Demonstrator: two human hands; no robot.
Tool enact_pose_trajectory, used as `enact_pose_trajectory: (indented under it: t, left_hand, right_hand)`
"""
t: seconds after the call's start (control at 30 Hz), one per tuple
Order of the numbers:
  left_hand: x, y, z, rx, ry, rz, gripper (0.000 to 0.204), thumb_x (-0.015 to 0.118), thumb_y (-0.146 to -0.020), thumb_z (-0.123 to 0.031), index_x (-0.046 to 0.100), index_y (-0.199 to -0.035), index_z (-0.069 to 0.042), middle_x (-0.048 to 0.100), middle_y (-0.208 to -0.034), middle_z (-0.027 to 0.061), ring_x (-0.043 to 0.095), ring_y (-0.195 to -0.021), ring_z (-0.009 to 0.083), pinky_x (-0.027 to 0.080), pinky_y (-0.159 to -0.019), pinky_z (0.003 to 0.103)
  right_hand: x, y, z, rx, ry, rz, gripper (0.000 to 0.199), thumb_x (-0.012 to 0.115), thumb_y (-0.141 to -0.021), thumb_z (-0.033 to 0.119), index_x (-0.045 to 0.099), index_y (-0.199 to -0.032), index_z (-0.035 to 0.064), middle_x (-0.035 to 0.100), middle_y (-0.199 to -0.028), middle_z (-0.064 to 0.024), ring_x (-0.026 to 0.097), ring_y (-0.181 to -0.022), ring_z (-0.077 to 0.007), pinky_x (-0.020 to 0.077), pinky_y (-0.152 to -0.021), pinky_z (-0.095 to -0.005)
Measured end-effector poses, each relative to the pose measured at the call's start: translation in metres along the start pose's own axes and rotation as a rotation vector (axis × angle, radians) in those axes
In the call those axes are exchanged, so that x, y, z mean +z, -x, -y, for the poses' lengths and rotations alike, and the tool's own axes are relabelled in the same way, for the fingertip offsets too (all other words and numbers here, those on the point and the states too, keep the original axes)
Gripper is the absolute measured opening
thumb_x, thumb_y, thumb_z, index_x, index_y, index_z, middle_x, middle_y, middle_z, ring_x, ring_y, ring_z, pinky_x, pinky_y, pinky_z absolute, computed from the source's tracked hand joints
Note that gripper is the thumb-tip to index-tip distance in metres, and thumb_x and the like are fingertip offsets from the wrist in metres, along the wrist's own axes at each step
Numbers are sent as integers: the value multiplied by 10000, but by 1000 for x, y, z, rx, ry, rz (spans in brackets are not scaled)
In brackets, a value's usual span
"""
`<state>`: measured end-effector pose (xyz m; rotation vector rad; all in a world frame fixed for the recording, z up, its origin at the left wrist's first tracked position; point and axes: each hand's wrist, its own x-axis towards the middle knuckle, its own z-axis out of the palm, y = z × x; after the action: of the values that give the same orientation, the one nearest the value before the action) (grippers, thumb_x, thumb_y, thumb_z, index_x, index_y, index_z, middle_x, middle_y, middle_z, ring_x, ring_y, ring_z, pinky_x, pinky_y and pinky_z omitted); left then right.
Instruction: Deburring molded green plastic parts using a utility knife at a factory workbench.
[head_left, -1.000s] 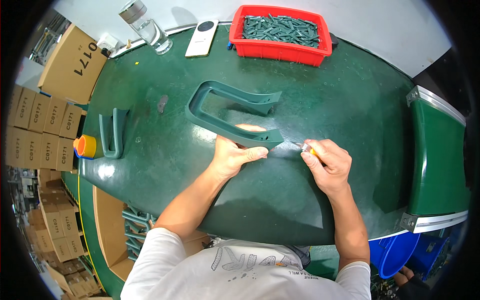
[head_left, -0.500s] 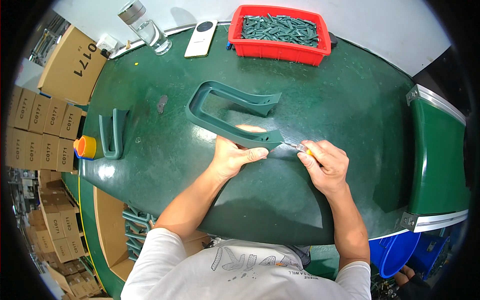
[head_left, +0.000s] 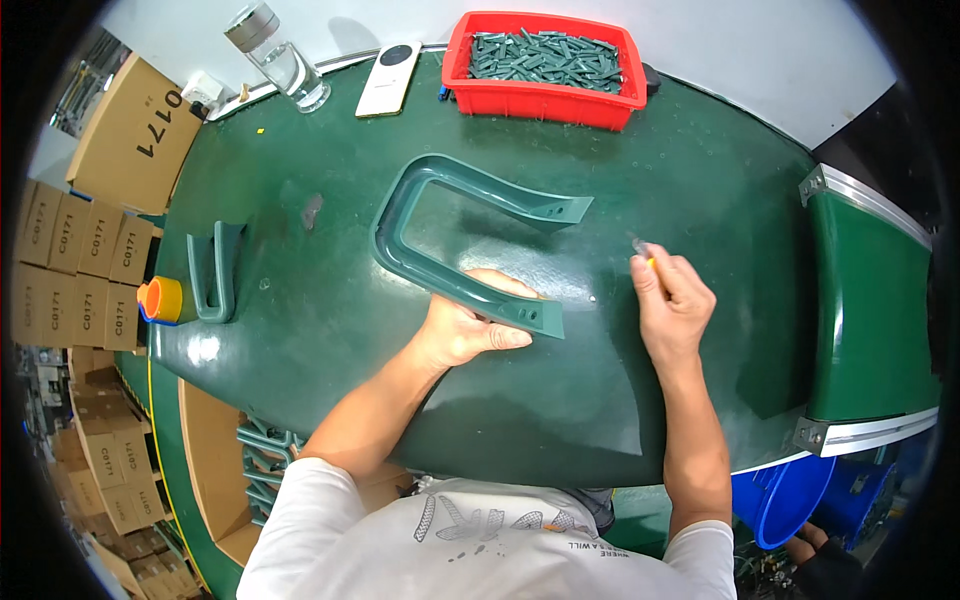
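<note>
The left grip [head_left: 457, 330] is clasping the green U-shaped bracket [head_left: 392, 222] by its lower arm over the counter [head_left: 740, 200]; the right grip [head_left: 675, 300] is clutching a small tool [head_left: 641, 248]. The bracket is looking light, stiff and slick, mid-arm probably offering the surest hold.

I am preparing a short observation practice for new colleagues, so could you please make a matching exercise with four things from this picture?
Things:
1. Left hand
2. Red bin
3. Right hand
4. Bottle

Descriptions:
A. Holds a small tool
B. Stands left of the phone
C. Grips a U-shaped green part
D. Contains many small green pieces

Pairs: 1-C, 2-D, 3-A, 4-B
</note>
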<state>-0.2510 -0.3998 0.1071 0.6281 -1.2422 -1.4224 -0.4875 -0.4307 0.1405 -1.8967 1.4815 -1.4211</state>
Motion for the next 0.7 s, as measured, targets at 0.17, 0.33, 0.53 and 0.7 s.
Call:
enact_pose_trajectory:
  t: [0.17, 0.33, 0.53, 0.7]
  left_hand:
    - [-2, -1, -1, 48, 11, 64, 417, 820, -675, -123, 615, -1029, -41, 666, -790, 161, 653, -721, 243, 529, -777, 455]
    - [1, -3, -6, 38, -6, 107, 432, 828, -664, -132, 617, -1029, -43, 671, -793, 170, 657, -717, 255, 530, -775, 459]
    - [2, -4, -6, 65, -9, 107, 422, 830, -659, -125, 623, -1016, -35, 672, -786, 168, 661, -719, 265, 537, -749, 452]
    - [3, -2, -5, 69, 47, 93, 423, 839, -644, -124, 632, -1002, -36, 672, -777, 163, 670, -740, 289, 538, -709, 442]
  right_hand:
    - [6, 5, 1, -27, -42, 83, 169, 701, -814, 116, 687, -926, -10, 531, -603, -48, 472, -524, -114, 374, -483, -255]
    - [6, 5, 3, -43, -37, 92, 169, 698, -818, 121, 688, -923, -12, 537, -605, -50, 470, -520, -119, 378, -485, -259]
    - [5, 5, 5, -37, -9, 118, 162, 697, -818, 124, 686, -914, -7, 528, -596, -48, 473, -518, -123, 380, -482, -265]
    - [6, 5, 2, -60, -15, 105, 156, 699, -816, 121, 685, -909, -2, 517, -588, -45, 467, -512, -122, 374, -476, -268]
